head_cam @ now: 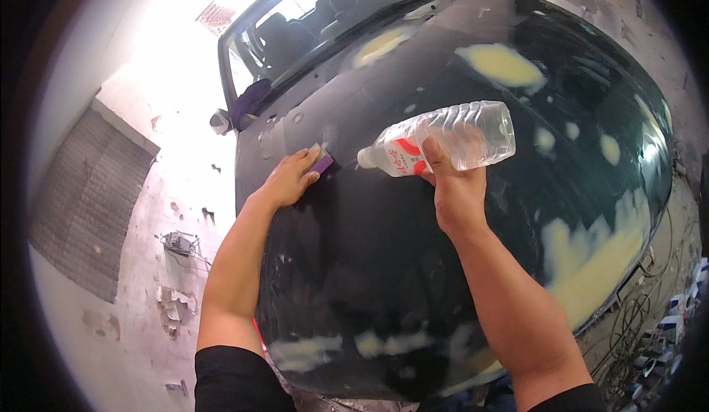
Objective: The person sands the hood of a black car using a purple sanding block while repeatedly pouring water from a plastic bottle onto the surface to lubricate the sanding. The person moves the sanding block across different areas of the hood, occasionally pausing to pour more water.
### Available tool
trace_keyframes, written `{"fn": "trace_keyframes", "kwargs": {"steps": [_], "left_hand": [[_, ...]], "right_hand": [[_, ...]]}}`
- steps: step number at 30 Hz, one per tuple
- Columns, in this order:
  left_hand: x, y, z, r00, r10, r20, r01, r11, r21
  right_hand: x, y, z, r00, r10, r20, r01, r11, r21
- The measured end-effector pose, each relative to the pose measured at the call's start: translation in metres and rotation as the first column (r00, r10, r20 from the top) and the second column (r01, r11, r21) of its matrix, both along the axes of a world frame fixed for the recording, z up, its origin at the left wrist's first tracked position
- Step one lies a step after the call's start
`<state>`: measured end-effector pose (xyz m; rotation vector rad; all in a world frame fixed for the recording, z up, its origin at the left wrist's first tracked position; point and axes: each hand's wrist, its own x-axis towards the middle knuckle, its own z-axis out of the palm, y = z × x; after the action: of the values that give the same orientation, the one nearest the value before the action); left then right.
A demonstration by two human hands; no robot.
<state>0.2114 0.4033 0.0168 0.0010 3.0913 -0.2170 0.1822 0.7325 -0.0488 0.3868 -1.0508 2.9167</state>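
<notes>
Before me lies a dark car hood, dull and wet-looking, with several yellowish filler patches such as an oval one. My left hand presses a small purple-and-grey sanding block flat on the hood, left of the middle. My right hand grips a clear plastic bottle with a red and white label. The bottle is held above the hood, tipped nearly level with its neck pointing left towards the block. Its neck end is whitish; I cannot tell whether a cap is on.
The windshield rises beyond the hood, with a side mirror at its left. A stained wall with a cable bundle stands at left. Hoses and a pile of small boxes or scraps lie at lower right.
</notes>
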Motion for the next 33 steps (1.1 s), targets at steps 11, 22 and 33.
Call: {"fn": "trace_keyframes", "kwargs": {"steps": [11,22,33], "left_hand": [[0.015,-0.001,-0.002,0.998,-0.053,-0.044,0.053,0.999,0.005],[0.022,0.002,-0.002,0.996,-0.067,-0.059,0.065,0.997,-0.037],[0.020,0.010,-0.008,0.991,-0.069,-0.114,0.074,0.996,0.045]], "right_hand": [[-0.005,0.003,0.005,0.997,-0.069,0.035,0.072,0.991,-0.113],[-0.002,0.004,0.007,0.997,-0.025,0.067,0.033,0.992,-0.122],[-0.005,0.000,0.003,0.993,0.096,0.070,-0.081,0.979,-0.189]]}}
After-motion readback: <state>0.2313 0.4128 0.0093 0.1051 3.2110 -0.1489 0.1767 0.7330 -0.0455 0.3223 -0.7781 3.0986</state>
